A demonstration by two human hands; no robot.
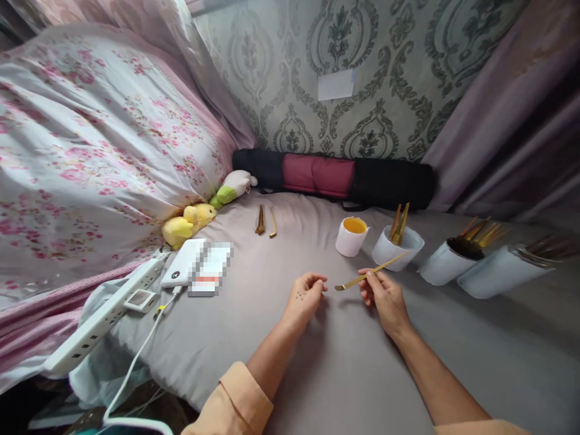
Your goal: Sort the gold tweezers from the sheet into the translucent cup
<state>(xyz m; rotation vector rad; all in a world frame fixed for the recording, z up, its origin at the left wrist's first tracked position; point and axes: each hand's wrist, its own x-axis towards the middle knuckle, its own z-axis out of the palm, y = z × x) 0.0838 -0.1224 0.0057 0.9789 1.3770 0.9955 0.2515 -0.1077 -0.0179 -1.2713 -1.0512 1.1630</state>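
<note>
Between the thumb and fingers of my right hand (pixel 383 297) is a thin golden stick (pixel 357 279) with a flat, bent tip. The stick slants, its tip pointing left towards my left hand (pixel 308 296). That hand hovers just left of the tip, apart from it, fingers curled in towards the thumb with nothing visible in them. Farther off on the grey sheet lie a small bundle of similar sticks (pixel 260 220) and one single stick (pixel 272 222) with a hooked end. A white cup with a yellow inside (pixel 351 241) stands beyond my hands.
More white containers run to the right: one holding a few sticks (pixel 385 257), a dark-mouthed one (pixel 441 266) and a tilted one (pixel 487 281), both full of sticks. At left are a power bank (pixel 183 266), power strip (pixel 104 320) and plush toys (pixel 190 225). A black-and-red bag (pixel 317 175) lies along the wall.
</note>
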